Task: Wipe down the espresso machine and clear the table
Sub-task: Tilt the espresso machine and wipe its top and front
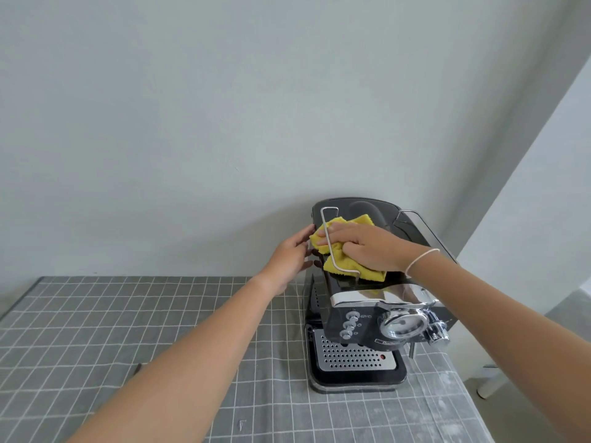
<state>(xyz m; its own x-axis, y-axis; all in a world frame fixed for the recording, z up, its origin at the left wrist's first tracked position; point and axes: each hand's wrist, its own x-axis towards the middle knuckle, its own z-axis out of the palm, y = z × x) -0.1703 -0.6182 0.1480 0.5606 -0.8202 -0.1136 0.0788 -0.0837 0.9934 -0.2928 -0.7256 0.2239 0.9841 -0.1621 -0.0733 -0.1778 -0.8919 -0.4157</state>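
Observation:
A black and chrome espresso machine (367, 318) stands at the back right of the table, against the wall. On its flat top lies a yellow cloth (343, 263), partly under a wire rail. My right hand (364, 247) presses flat on the cloth with straight fingers. My left hand (289, 259) rests against the machine's upper left side with its fingers extended. The cloth's middle is hidden by my right hand.
The table wears a grey checked cloth (128, 330). A small dark mark (138, 367) lies on it near my left forearm. A pale wall runs directly behind the machine. The table's right edge drops off beside the machine, with a white object (489, 383) on the floor below.

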